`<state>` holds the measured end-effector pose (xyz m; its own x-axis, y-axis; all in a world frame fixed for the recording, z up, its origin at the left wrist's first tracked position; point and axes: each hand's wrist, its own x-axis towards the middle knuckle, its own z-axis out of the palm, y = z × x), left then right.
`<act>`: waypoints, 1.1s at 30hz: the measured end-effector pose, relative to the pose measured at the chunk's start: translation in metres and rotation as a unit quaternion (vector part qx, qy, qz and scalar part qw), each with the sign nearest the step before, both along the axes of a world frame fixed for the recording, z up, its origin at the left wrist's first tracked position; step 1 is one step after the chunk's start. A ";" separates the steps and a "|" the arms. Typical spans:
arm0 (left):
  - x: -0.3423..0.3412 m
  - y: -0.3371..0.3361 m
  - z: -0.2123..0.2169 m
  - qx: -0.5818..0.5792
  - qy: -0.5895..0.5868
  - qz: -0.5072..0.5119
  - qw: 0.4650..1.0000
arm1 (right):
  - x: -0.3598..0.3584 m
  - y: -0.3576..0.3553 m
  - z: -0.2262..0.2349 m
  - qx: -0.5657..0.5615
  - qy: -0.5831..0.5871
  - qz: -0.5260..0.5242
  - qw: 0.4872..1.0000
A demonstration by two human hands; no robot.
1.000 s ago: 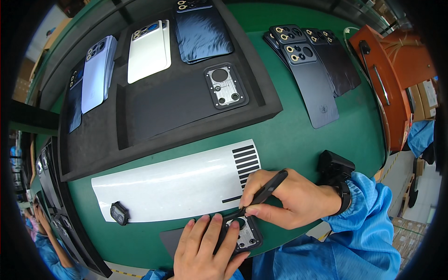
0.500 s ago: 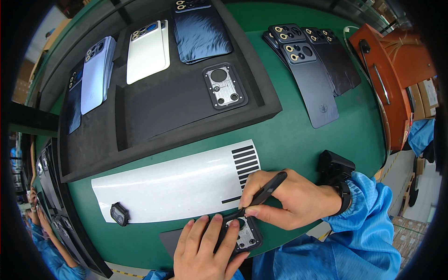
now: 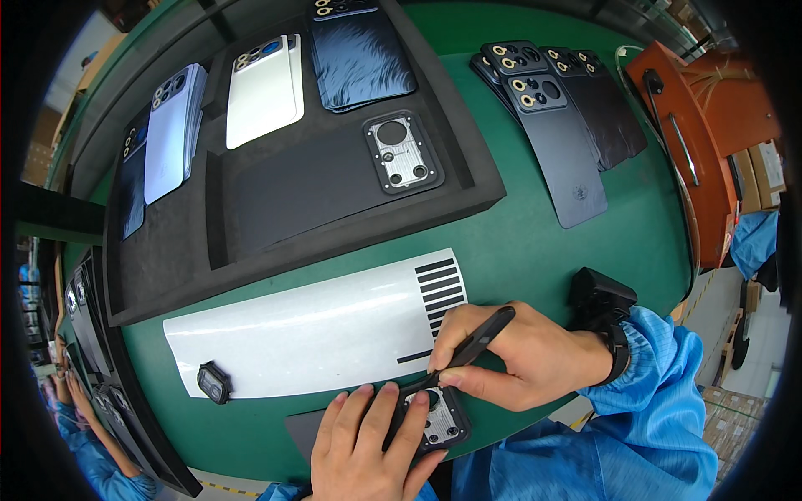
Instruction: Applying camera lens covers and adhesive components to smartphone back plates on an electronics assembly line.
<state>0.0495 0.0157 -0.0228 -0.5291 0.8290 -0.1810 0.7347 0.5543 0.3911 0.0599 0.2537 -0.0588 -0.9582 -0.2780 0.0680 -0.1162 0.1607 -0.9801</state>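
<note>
A dark phone back cover [image 3: 305, 430] lies at the near edge of the table, its silver camera frame [image 3: 443, 426] facing up. Across it my left hand [image 3: 368, 442] rests flat, fingers stretched out and partly hiding the cover. My right hand [image 3: 518, 359] is closed round a slim black pen-shaped tool [image 3: 476, 338], pinched between thumb and fingers. The tool's lower end is hidden by the fingers, close above the camera frame. A narrow black piece [image 3: 418, 387] shows between both hands. Just beyond lies a white backing sheet [image 3: 301, 326] with several black strips [image 3: 439, 288].
A small black watch-like device [image 3: 214, 382] sits on the sheet. Behind, a black foam tray [image 3: 359, 225] holds several phone covers [image 3: 266, 92]. More dark covers [image 3: 560, 159] are stacked at right, near an orange cabinet [image 3: 681, 159]. At far left are another person's hands [image 3: 75, 388].
</note>
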 end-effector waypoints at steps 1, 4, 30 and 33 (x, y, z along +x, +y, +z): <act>-0.001 0.002 0.002 0.034 -0.008 0.012 0.999 | 0.000 0.000 0.000 0.001 0.000 0.001 1.000; -0.001 0.004 0.003 0.070 -0.018 0.025 0.997 | 0.001 -0.001 -0.001 -0.005 0.006 -0.006 1.000; -0.003 0.001 0.002 0.051 -0.004 -0.012 0.999 | 0.046 -0.013 0.007 0.387 0.238 0.017 0.891; 0.002 -0.001 -0.006 0.086 0.008 0.008 0.996 | 0.045 -0.014 0.006 0.392 0.230 0.033 0.890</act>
